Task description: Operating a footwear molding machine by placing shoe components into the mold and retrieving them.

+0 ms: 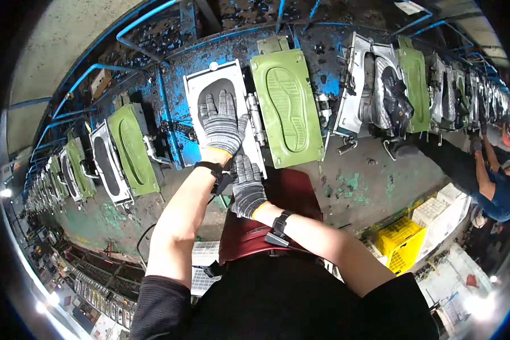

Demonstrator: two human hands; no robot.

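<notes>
An open shoe-sole mould (254, 146) stands in front of me on a blue, paint-chipped machine. Its metal half holds a dark sole-shaped cavity (218, 89); its green lid (286, 107) with a ribbed sole pattern is swung out to the right. My left hand (222, 124), in a grey striped glove, lies flat with fingers spread over the dark cavity. My right hand (246, 184), gloved the same way, rests just below the mould's lower edge, fingers pointing up at it. Both wrists wear black bands.
More open moulds (122, 156) with green lids line the machine to the left and right. One mould on the right holds a dark shoe (395, 96). Another person in a blue shirt (496, 192) works at the far right. Yellow crates (399, 238) sit on the floor.
</notes>
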